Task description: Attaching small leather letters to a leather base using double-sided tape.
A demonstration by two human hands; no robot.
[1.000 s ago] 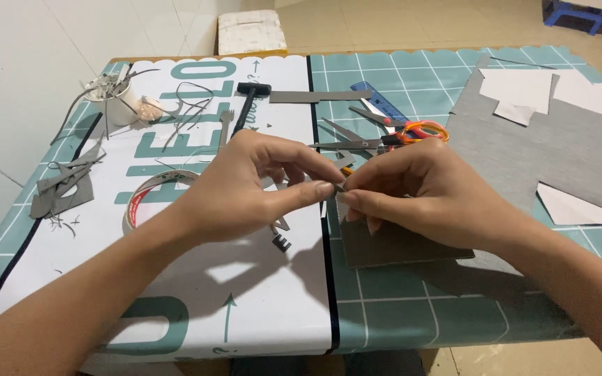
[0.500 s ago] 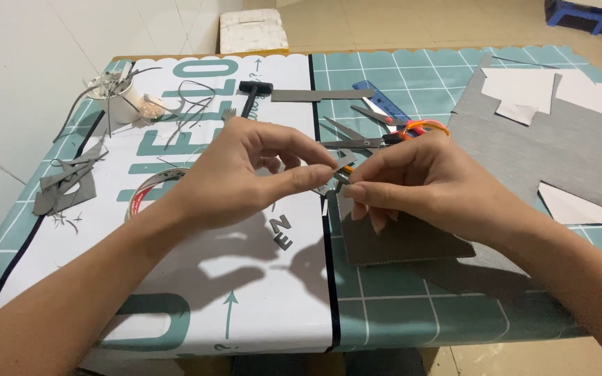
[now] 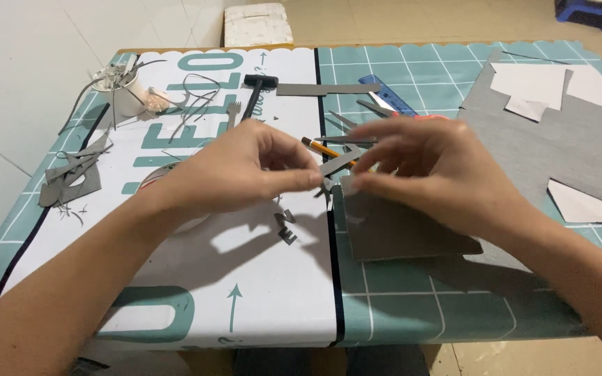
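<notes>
Your left hand (image 3: pixel 245 170) has its fingers pinched together on a small grey cutout piece (image 3: pixel 325 182), held above the table (image 3: pixel 412 306) at the mat seam. Your right hand (image 3: pixel 426 167) is motion-blurred, fingers loosely curled near the same piece; can't tell whether they grip it. A flat grey cardboard sheet (image 3: pixel 398 230) lies beneath, partly hidden.

My left hand (image 3: pixel 245 170) and right hand (image 3: pixel 430 170) — both bare, ringless, forearms unsleeved — no gloves or watch.
</notes>
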